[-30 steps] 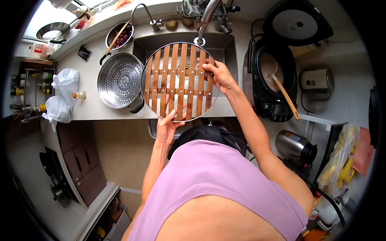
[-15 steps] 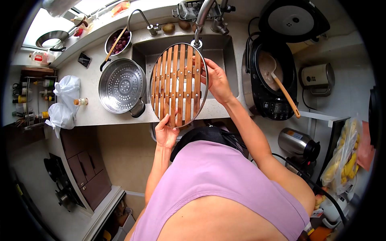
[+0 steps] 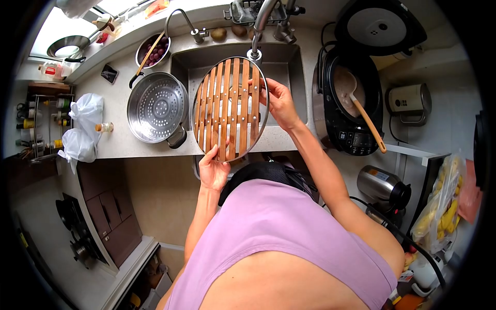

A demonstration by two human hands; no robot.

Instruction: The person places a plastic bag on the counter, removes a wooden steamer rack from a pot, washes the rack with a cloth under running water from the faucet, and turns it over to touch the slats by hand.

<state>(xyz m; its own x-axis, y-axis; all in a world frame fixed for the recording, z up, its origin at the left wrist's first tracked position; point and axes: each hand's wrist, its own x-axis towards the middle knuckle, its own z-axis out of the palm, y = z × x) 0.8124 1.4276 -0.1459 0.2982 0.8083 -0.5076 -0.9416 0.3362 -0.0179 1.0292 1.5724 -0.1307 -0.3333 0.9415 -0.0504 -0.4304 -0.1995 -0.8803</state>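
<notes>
A round rack of brown wooden slats (image 3: 235,111), studded with small metal rivets, lies against what looks like a glass pot lid (image 3: 262,111) with a thin metal rim. I hold both together, tilted, over the front of the sink (image 3: 297,88). My left hand (image 3: 213,170) grips the lower edge, its thumb on the slats. At the right edge my right hand (image 3: 280,103) is closed round the rim, some fingertips behind the glass. Left of the rack stands a metal steamer pot (image 3: 157,108) with a perforated bottom.
Behind the steamer is a bowl of dark purple round fruit (image 3: 157,54) with a wooden-handled utensil across it. The faucet (image 3: 263,20) arches over the sink. To the right, an open rice cooker (image 3: 351,129) holds a ladle (image 3: 364,113). White plastic bags (image 3: 82,124) sit on the left counter.
The rack and lid stay in both hands, almost unmoved. The whole view has shifted very slightly.
</notes>
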